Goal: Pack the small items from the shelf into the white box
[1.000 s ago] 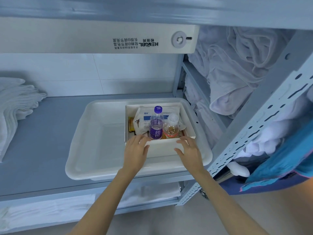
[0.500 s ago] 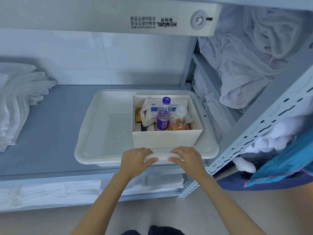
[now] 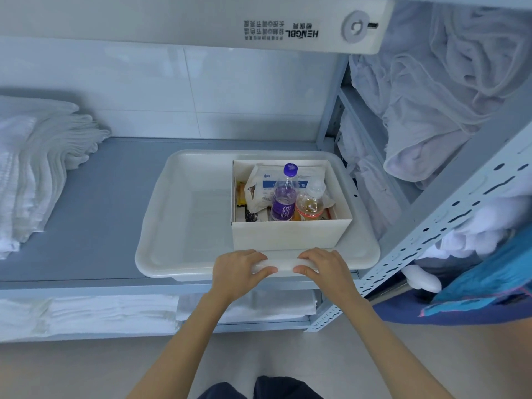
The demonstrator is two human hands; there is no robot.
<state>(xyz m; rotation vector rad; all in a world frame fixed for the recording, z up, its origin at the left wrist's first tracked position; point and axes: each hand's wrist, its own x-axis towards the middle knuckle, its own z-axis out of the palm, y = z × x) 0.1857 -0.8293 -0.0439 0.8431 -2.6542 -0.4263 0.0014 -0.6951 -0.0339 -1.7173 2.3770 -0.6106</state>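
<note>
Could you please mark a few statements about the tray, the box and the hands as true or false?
1. The left hand and the right hand both grip the front rim of the tray. True.
2. The box sits in the left half of the tray. False: it sits in the right half.
3. The purple-capped bottle stands upright in the box. True.
4. The folded towels lie to the right of the tray. False: they lie to its left on the same shelf.
</note>
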